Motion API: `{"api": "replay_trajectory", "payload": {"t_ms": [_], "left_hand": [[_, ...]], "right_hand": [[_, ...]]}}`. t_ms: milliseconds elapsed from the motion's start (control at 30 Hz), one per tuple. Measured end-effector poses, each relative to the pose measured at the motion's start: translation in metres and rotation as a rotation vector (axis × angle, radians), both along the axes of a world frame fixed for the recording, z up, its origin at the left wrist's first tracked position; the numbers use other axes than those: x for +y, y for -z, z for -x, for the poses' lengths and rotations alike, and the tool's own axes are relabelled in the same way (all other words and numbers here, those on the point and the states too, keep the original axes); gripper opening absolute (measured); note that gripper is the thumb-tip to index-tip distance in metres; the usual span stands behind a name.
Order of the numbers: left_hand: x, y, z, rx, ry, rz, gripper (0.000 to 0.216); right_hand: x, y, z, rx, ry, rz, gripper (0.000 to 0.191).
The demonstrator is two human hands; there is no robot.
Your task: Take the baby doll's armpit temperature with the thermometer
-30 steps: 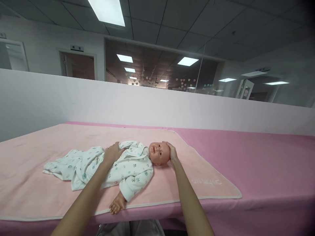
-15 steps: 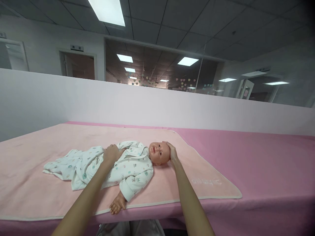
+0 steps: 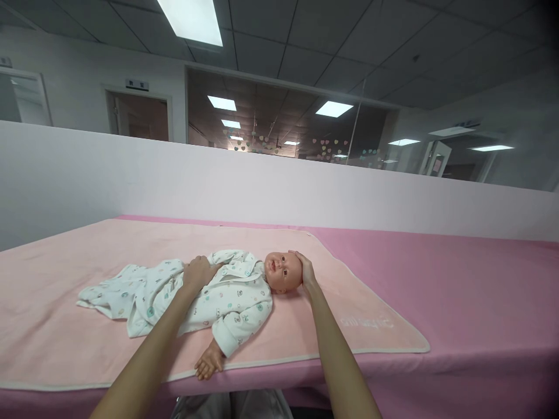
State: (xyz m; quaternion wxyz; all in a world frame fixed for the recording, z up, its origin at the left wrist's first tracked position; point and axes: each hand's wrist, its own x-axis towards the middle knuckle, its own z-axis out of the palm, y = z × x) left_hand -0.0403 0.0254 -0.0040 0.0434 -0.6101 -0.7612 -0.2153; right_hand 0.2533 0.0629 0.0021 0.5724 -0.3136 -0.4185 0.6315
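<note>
A baby doll (image 3: pixel 283 272) lies on its back on a peach blanket (image 3: pixel 349 302), head to the right and face turned toward me. It wears a white printed outfit (image 3: pixel 240 297) with long sleeves; the legs are covered by the cloth. My left hand (image 3: pixel 200 273) lies over the doll's waist, thumb stretched toward the chest and fingers curled over the far side, their tips hidden. Against the crown of the doll's head my right hand (image 3: pixel 305 270) is cupped, its fingers partly behind the head. The doll's near hand (image 3: pixel 210 359) rests by the blanket's front edge.
Under the blanket is a pink table cover (image 3: pixel 471 291), hanging down at the front edge. A white partition (image 3: pixel 279 192) runs along the back of the table. Beyond it are a doorway (image 3: pixel 146 116) and a large window with heart stickers.
</note>
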Motion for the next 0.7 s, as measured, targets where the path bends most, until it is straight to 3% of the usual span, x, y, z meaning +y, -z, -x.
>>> {"api": "replay_trajectory", "payload": {"t_ms": [400, 700], "left_hand": [[0.0027, 0.0024, 0.0013, 0.006, -0.001, 0.008, 0.069], [-0.0013, -0.0021, -0.0003, -0.021, 0.014, 0.027, 0.065]], "right_hand": [[0.0001, 0.0007, 0.0005, -0.018, 0.036, -0.027, 0.03], [0.0017, 0.0015, -0.0011, 0.002, -0.054, 0.027, 0.029]]}}
